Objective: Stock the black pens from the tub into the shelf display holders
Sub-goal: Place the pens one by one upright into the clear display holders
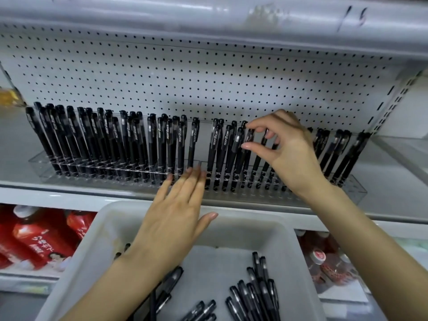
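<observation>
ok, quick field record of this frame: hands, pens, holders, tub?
left hand: open, straight fingertips touching the front of the holders
right hand: pinching the cap of a black pen standing in a slot
holders: clear, mostly filled, gap near the middle
tub: white, loose pens inside
shelf below: red bottles

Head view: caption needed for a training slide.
Right hand pinches a black pen in the clear holder; left hand touches the holder's front, above the tub.
</observation>
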Available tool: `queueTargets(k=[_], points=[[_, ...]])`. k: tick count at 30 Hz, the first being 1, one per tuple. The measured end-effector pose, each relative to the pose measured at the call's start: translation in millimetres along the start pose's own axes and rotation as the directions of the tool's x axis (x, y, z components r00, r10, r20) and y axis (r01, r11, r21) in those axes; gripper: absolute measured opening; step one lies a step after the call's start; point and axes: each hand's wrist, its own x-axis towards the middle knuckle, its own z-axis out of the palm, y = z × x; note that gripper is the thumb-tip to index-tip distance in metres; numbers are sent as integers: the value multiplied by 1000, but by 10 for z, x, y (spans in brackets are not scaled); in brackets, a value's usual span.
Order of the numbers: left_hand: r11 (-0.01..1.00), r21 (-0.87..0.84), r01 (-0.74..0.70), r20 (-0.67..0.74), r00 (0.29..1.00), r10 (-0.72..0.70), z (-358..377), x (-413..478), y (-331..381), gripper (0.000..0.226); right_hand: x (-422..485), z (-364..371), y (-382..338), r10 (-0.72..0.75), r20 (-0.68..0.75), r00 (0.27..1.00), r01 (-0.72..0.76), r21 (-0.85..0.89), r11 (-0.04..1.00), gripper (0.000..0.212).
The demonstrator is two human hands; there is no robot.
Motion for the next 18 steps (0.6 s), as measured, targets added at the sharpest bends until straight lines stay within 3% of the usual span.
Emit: queueTargets(k=[7,11,14,16,18], points=[[998,-65,7,25,1000,-6,-138,-134,-103,72,-79,-113,-206,65,-33,997,-65,11,998,33],[973,-197,121,45,992,-114,-266,-455,-258,81,-305,17,-552,29,41,999,-36,193,981,25],[963,-207,174,83,984,-160,-299,-713,-434,83,-556,314,-815,12,325,946,-141,378,915,18],[945,-236,229,115,972,-207,-308,-853,-564,86,-749,571,-924,-28,577,816,-255,403,879,17],[913,-290,287,148,956,-254,-290,-980,-672,90,-917,809,-923,-47,720,692,-302,348,887,19]])
